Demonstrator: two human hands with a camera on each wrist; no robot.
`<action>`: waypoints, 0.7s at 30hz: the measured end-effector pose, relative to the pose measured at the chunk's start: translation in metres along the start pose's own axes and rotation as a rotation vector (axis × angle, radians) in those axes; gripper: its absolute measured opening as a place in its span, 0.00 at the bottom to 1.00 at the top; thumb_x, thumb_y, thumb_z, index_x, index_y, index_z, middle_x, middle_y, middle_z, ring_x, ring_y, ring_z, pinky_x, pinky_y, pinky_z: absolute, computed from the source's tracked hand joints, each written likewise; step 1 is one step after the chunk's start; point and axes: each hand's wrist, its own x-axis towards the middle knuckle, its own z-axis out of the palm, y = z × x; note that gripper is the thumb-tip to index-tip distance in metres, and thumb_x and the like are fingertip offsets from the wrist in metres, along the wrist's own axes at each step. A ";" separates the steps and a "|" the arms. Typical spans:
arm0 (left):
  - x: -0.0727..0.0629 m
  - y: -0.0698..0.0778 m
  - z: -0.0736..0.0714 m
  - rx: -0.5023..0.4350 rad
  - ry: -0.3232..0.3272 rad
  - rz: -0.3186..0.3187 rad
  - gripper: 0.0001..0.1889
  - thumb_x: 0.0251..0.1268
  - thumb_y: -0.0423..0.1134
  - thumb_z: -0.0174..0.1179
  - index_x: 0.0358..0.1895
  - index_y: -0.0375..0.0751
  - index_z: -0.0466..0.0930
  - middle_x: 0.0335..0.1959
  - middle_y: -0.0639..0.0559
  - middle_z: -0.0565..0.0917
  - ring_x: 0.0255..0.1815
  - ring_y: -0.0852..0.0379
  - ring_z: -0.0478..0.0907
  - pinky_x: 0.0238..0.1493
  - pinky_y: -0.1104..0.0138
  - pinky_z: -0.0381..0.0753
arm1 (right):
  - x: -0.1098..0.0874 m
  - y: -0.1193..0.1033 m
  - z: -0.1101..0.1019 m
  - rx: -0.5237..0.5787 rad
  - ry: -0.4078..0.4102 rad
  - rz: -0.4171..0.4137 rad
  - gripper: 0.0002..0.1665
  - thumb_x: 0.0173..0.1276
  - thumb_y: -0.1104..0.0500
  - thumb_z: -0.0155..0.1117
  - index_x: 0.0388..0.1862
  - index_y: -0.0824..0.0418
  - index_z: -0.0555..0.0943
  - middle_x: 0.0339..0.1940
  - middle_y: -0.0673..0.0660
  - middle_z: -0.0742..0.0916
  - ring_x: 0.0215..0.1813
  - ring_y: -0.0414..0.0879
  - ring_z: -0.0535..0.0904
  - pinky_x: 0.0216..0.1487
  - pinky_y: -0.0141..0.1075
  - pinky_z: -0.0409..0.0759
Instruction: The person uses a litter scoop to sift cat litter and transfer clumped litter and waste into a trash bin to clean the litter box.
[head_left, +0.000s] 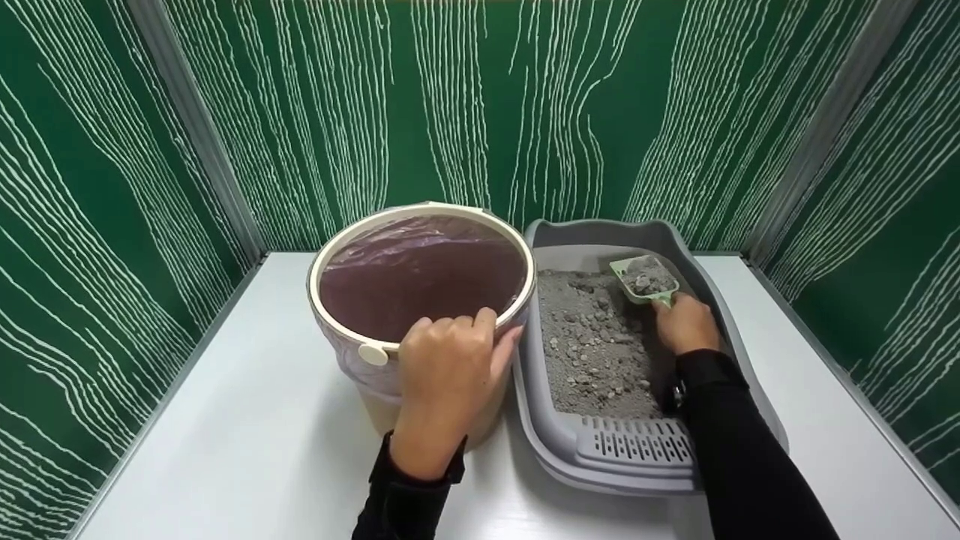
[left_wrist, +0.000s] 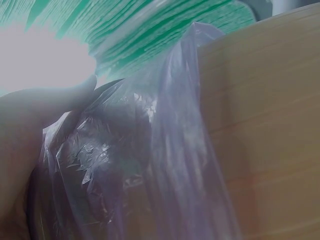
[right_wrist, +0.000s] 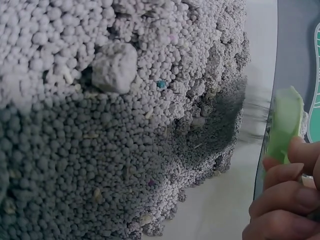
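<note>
My right hand grips the handle of a light green litter scoop, which carries a heap of grey clumps. In the right wrist view the fingers curl round the handle below the green scoop. Under it lies grey cat litter with several lumps, inside a grey litter box. My left hand holds the near rim of a round bin, thumb outside. A thin translucent purple bag lines the bin and hangs over its rim; the bin's inside looks dark.
The bin and litter box stand side by side on a white table. Slots pierce the box's near ledge. Green panels with white wavy lines enclose the back and sides. A cream round knob sits on the bin's rim.
</note>
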 end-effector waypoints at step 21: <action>0.000 0.000 -0.001 -0.017 0.013 -0.003 0.23 0.66 0.58 0.72 0.25 0.46 0.76 0.15 0.55 0.79 0.14 0.53 0.76 0.21 0.62 0.70 | -0.006 -0.002 -0.001 0.036 0.038 -0.038 0.27 0.82 0.53 0.61 0.68 0.72 0.77 0.64 0.79 0.81 0.64 0.75 0.78 0.61 0.65 0.75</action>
